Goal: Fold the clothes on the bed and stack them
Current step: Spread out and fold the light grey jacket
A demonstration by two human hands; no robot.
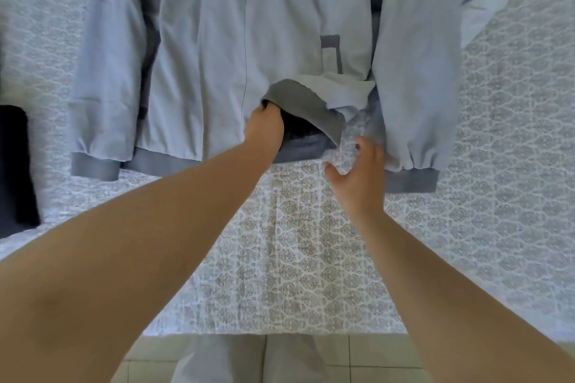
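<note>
Bare forearms reach from my viewpoint over the patterned white-and-grey bedspread to a pale blue zip jacket with grey ribbed trim, spread flat, sleeves alongside.

My left hand has its grip curled under the turned-up grey hem; my right hand is open, fingers spread beside it. I judge smoothing precedes the first fold; next, flatten that hem. Collar is cut off; the dark item at left is unclear.

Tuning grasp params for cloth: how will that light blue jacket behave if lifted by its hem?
The jacket is probably floppy: its hem curls over where the left hand grips it. It likely drapes and trails its sleeves, which lie loose at both sides. It looks thin and wrinkles easily, so it is probably light.
</note>
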